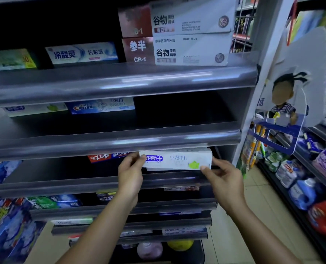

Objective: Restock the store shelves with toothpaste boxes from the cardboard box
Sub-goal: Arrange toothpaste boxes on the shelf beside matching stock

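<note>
So the white toothpaste box (175, 161) is right at the mouth of the third shelf down (63, 185). It's tucked under the lip of the shelf above (120, 141), just right of a red toothpaste box (99, 158) sitting there. Both hands are on it: the left hand (130, 172) pinches the left end between thumb and fingers, and the right hand (223, 180) pinches the lower right corner with its fingertips.

Progress-wise I'd call it early to middle. Each shelf has only a few boxes, like a Crest box (101, 106) one level up and two big white-and-red boxes (190, 35) stacked up top, with lots of dark bare shelf between. Plenty of gaps left to fill, I reckon. The cardboard box isn't in view, so no idea how much stock remains.
</note>
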